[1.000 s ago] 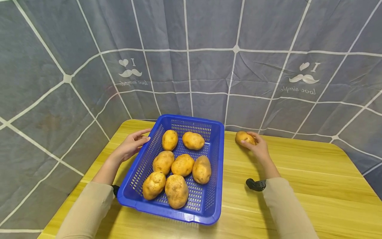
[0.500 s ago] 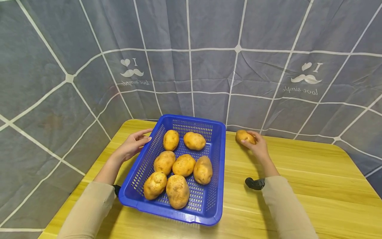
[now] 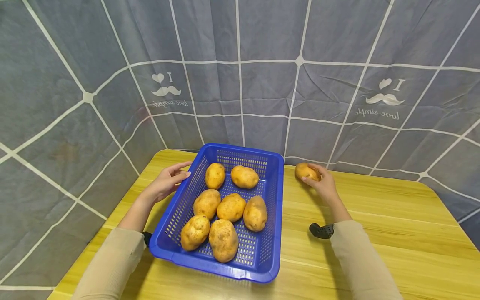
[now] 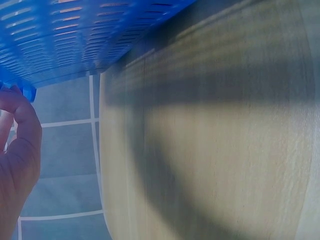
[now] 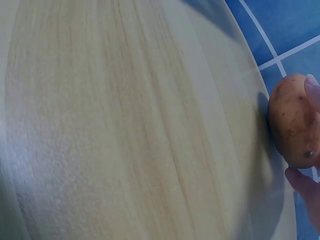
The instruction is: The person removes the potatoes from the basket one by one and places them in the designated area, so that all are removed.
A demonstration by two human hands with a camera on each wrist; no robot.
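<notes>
A blue plastic basket [image 3: 260, 266] with slotted walls holds several potatoes [image 3: 231, 207]. At its left side my left hand [image 3: 165, 183] holds the rim, fingers and thumb right at the edge; in the left wrist view a bent finger [image 4: 25, 117] meets the basket's rim [image 4: 22, 90]. Off to the right of the basket, my right hand [image 3: 324, 185] grips a single potato [image 3: 305, 171] near the table's back edge. The right wrist view shows that brown potato [image 5: 295, 120] between thumb and fingertips, low over the wooden surface.
The yellow wood-grain table [image 3: 393, 225] backs onto a grey curtain [image 3: 262, 91] with white grid lines and printed moustaches. A black wrist device [image 3: 321, 231] sticks out from the right sleeve [image 3: 361, 258].
The potato in my right hand has shifted very slightly. Both hands otherwise keep their hold, and the basket stays in place apart from a small shift of the head view.
</notes>
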